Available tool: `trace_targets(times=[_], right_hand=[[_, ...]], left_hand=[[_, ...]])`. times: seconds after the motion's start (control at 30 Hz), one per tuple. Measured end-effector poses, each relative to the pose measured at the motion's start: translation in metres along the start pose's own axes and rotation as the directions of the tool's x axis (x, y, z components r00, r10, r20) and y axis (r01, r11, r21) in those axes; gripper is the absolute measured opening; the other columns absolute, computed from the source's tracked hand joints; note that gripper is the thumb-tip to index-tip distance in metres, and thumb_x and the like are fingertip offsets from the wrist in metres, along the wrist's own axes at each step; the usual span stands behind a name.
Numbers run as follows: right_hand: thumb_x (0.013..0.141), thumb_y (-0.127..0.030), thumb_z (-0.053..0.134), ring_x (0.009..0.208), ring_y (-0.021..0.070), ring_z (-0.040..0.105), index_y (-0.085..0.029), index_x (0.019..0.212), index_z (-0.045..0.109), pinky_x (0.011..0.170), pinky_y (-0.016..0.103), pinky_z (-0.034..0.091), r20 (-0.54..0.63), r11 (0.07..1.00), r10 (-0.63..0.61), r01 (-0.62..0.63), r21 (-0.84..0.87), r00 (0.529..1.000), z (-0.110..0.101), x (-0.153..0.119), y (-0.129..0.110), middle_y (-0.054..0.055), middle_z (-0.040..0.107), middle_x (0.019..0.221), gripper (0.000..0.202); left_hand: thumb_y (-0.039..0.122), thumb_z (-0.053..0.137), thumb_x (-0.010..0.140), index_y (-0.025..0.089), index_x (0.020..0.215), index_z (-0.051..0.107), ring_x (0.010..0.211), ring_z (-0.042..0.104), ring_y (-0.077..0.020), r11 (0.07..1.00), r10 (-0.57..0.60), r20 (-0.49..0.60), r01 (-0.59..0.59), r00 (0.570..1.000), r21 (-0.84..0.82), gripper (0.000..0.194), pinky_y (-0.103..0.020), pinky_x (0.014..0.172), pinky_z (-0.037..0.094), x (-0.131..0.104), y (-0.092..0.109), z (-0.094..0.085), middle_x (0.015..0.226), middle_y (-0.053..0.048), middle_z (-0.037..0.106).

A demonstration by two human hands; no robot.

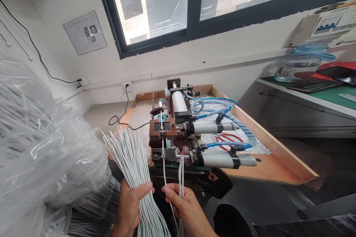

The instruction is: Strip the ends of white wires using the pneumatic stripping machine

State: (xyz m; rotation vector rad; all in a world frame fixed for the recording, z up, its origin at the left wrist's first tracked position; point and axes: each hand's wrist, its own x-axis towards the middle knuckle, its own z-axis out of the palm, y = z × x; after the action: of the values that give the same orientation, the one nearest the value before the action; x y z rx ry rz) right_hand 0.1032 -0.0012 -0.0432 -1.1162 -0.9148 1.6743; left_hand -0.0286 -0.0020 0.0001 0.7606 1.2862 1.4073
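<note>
A thick bundle of white cables (pixel 132 163) fans out at its top above my left hand (pixel 133 202), which is wrapped round it. My right hand (pixel 179 202) pinches one white cable (pixel 164 170) between thumb and forefinger. That cable runs up into the jaws of a pneumatic wire-stripping machine (pixel 163 127). A few more white cables (pixel 181 177) pass through the same hand, with reddish tips showing at their upper ends beside the machine. The palm of the right hand is partly hidden.
Clear plastic bags of cables (pixel 50 148) pile up on the left. Air cylinders (pixel 217 159) and blue hoses (pixel 247 137) extend right from the machine, inside a wooden-edged tray (pixel 278 166) strewn with small white scraps. A green-topped shelf (pixel 333 94) holds a plastic jar (pixel 299 64).
</note>
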Motion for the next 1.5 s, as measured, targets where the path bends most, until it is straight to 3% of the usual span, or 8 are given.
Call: trace_targets(times=[0.13,0.23,0.3,0.43,0.57,1.03,1.23,1.5], right_hand=[[0.072,-0.030,0.047,0.049,0.0119,0.045,-0.015,0.051,0.054,0.050,0.023,0.032,0.040,0.793,-0.097,0.102,-0.601,0.994,-0.019,0.012,0.041,-0.001,0.048,0.048,0.027],[0.060,-0.017,0.057,0.067,0.0251,0.055,-0.011,0.058,0.062,0.062,0.032,0.036,-0.020,0.662,-0.070,0.031,-0.749,0.997,-0.034,0.017,0.060,0.009,0.060,0.061,0.007],[0.055,-0.013,0.061,0.082,0.0322,0.053,-0.010,0.072,0.065,0.071,0.037,0.035,-0.056,0.638,-0.094,0.017,-0.770,0.994,-0.037,0.018,0.054,0.016,0.063,0.077,0.017],[0.076,-0.030,0.046,0.081,0.0216,0.055,-0.018,0.085,0.064,0.073,0.029,0.037,0.132,0.790,-0.285,0.311,-0.529,0.949,-0.018,0.016,0.000,0.006,0.064,0.082,0.024],[0.069,-0.034,0.057,0.055,0.0130,0.048,-0.015,0.063,0.065,0.053,0.023,0.036,0.177,0.909,-0.362,0.389,-0.152,0.915,0.007,0.013,-0.040,0.000,0.054,0.059,0.021],[0.067,-0.042,0.058,0.041,0.0063,0.026,-0.012,0.050,0.058,0.042,0.021,0.019,0.061,0.989,-0.100,0.092,0.113,0.993,0.000,0.007,-0.012,-0.005,0.036,0.042,0.034],[0.059,-0.044,0.064,0.039,0.0049,0.027,-0.011,0.057,0.062,0.040,0.020,0.017,0.037,0.979,0.018,-0.025,0.200,0.999,0.002,0.005,-0.022,-0.003,0.044,0.045,0.032],[0.063,-0.043,0.061,0.041,0.0052,0.026,-0.011,0.058,0.061,0.040,0.020,0.017,0.059,0.987,-0.011,0.001,0.158,0.998,0.002,0.010,-0.024,-0.003,0.044,0.047,0.032]], left_hand=[[0.008,0.065,0.050,0.014,0.061,0.058,0.046,0.052,-0.0135,1.000,-0.008,0.009,0.008,1.000,-0.003,0.015,-0.027,0.047,0.044,-0.005,0.007,0.005,0.049,0.004,0.057],[0.009,0.066,0.048,0.014,0.061,0.058,0.047,0.051,-0.0133,1.000,0.001,0.012,-0.001,1.000,0.016,0.016,-0.028,0.048,0.045,-0.007,0.010,0.008,0.049,0.004,0.056],[0.010,0.066,0.047,0.014,0.062,0.058,0.047,0.050,-0.0133,0.999,0.004,-0.001,-0.004,1.000,0.044,0.017,-0.028,0.048,0.045,-0.008,0.009,0.011,0.050,0.003,0.057],[0.009,0.065,0.047,0.013,0.063,0.060,0.049,0.050,-0.0139,0.990,0.032,0.026,-0.036,0.999,0.135,0.017,-0.028,0.050,0.044,-0.008,0.005,0.016,0.052,0.002,0.058],[0.007,0.062,0.050,0.012,0.072,0.064,0.063,0.057,-0.0194,0.978,0.076,0.090,-0.092,0.993,0.187,0.023,-0.031,0.060,0.045,-0.009,0.006,0.022,0.066,-0.003,0.066],[0.011,0.066,0.051,0.012,0.063,0.060,0.052,0.057,-0.0168,0.994,0.021,-0.026,-0.018,0.999,0.112,0.013,-0.030,0.055,0.045,0.000,-0.005,0.005,0.054,0.000,0.062],[0.010,0.067,0.052,0.014,0.061,0.057,0.050,0.055,-0.0143,0.994,0.044,-0.021,-0.042,0.999,0.097,0.014,-0.028,0.053,0.045,0.001,-0.003,0.005,0.052,0.003,0.058],[0.009,0.066,0.051,0.014,0.064,0.058,0.051,0.056,-0.0155,0.994,0.056,-0.022,-0.054,0.998,0.100,0.016,-0.029,0.053,0.046,0.001,-0.006,0.004,0.055,0.002,0.060]])
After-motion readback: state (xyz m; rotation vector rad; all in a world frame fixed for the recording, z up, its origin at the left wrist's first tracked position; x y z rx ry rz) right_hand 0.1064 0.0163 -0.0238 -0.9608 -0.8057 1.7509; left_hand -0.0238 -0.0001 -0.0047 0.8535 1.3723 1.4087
